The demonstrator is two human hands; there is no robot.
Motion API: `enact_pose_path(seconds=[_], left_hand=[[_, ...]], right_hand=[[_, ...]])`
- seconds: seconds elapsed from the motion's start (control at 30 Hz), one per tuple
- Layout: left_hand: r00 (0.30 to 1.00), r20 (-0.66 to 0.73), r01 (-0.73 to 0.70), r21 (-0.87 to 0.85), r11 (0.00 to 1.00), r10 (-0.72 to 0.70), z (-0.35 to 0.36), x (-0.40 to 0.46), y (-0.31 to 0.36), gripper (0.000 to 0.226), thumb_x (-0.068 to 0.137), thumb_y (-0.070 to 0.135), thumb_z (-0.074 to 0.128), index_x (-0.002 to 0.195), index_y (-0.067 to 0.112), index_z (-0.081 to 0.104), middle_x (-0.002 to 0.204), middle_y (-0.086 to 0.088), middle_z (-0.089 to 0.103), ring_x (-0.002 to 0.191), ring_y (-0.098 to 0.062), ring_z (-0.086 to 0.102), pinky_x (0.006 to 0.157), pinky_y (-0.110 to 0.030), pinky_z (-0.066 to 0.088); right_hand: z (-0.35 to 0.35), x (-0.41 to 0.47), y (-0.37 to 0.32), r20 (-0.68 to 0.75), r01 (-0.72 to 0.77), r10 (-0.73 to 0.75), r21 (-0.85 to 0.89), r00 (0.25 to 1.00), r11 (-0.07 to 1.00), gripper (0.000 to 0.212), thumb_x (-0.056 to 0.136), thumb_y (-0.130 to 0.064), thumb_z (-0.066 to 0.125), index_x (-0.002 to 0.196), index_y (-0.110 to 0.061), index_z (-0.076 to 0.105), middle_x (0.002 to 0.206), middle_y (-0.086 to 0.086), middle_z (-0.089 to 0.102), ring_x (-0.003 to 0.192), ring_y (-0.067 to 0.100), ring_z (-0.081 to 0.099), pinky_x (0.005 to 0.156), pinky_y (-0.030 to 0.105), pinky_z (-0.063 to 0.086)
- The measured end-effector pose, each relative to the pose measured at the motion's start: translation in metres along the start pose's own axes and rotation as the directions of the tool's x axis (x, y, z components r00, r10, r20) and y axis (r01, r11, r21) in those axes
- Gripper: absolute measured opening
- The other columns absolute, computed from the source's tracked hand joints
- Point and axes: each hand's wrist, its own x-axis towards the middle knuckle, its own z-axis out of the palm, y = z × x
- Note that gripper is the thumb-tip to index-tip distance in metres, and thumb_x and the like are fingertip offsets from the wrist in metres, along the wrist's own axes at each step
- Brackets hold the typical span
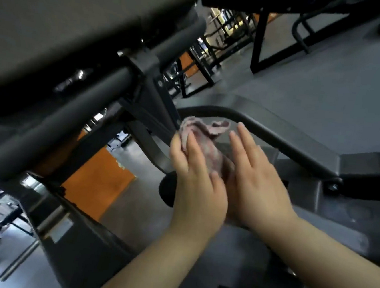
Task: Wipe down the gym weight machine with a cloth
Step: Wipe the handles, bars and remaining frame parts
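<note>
The cloth (pixel 204 143) lies between the left hand (pixel 198 181) and right hand (pixel 258 185), just near of the machine's bent bar (pixel 284 139).

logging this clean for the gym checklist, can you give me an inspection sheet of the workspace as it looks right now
surface: dark grey frame of the weight machine, curved tube beside the hands
job's things: pinkish cloth, bunched between both hands
clutter: nothing seen
grippers: left hand with fingers straight along the cloth, thumb behind it; right hand flat, fingers straight, at the cloth's other side
cables: nothing seen
surroundings: grey floor, orange panel, other black frames behind
</note>
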Motion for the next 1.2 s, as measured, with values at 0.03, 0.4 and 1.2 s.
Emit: enact_pose_path(seconds=[0.03, 0.4, 1.2], left_hand=[[0.999, 0.012, -0.032, 0.073, 0.997, 0.031, -0.005, 0.023, -0.001, 0.067, 0.084, 0.001, 0.041, 0.146, -0.007, 0.015, 0.147, -0.002, 0.001, 0.137, -0.006, 0.010, 0.114, -0.012, 0.010], [0.788, 0.613, -0.607, 0.788, -0.104, 0.049, -0.068, 0.184, -0.014, 0.066, 0.098, 0.043, 0.020, 0.141, -0.006, 0.030, 0.139, -0.019, 0.034, 0.128, -0.033, 0.033, 0.115, -0.040, 0.013], [0.679, 0.694, -0.732, 0.619, -0.284, -0.238, -0.041, 0.190, -0.004, 0.062, 0.100, 0.038, 0.011, 0.107, 0.006, 0.064, 0.094, -0.008, 0.060, 0.099, -0.026, 0.056, 0.117, -0.045, -0.005]], right_hand=[[0.002, 0.009, -0.001, 0.022, -0.021, 0.023, -0.071, 0.999, 0.997, 0.076, 0.072, -0.019, 0.080, 0.135, 0.004, 0.046, 0.146, 0.022, 0.038, 0.128, 0.032, 0.049, 0.105, 0.045, 0.033], [0.025, 0.013, -0.011, 0.223, 0.036, 0.034, -0.302, 0.974, 0.952, 0.088, 0.040, -0.010, 0.086, 0.119, 0.015, 0.057, 0.121, 0.040, 0.053, 0.110, 0.058, 0.051, 0.102, 0.060, 0.020], [-0.004, 0.014, -0.005, 0.640, 0.290, 0.023, -0.380, 0.768, 0.878, 0.061, 0.102, -0.019, 0.016, 0.121, 0.008, -0.036, 0.151, 0.030, -0.021, 0.140, 0.047, -0.013, 0.106, 0.050, -0.021]])
